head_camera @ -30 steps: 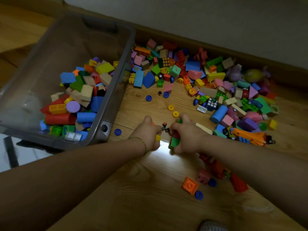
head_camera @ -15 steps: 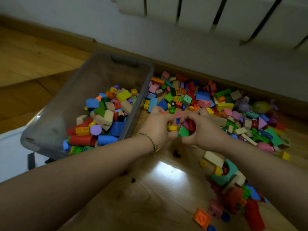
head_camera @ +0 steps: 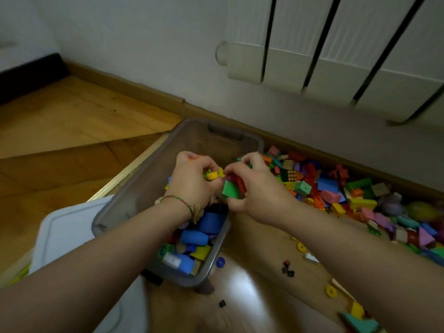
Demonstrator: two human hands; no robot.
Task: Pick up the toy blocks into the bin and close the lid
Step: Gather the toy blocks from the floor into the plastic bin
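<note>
**Both hands full above the open bin**

Both hands are side by side over the bin [head_camera: 139,183], almost touching. The left hand [head_camera: 192,181] has its fingers curled round a few small yellow pieces [head_camera: 212,175]; a thin bracelet [head_camera: 182,203] sits at that wrist. The right hand [head_camera: 254,188] grips a green block [head_camera: 230,189] with some red pieces bunched behind it, fingers tight round the lot. Both hands hover above the bin's right side, clear of its rim.

The bin is grey, see-through and open, its near end heaped with blocks – blue cylinders [head_camera: 194,237] on top. Its far end lies close to the skirting board [head_camera: 144,92]. Its near left corner rests on a white lid [head_camera: 64,227] lying flat on the floor [head_camera: 72,121].

The loose toy blocks [head_camera: 336,188] make a thick band right of the bin, packed against the skirting and running off to the right under the radiator [head_camera: 336,56]. A few strays dot the near floor – a blue ring [head_camera: 220,262] just beside the bin's near right corner and a yellow ring [head_camera: 330,291] further right. Between the forearms the boards are mostly bare, and left of the bin the wood lies open.
</note>
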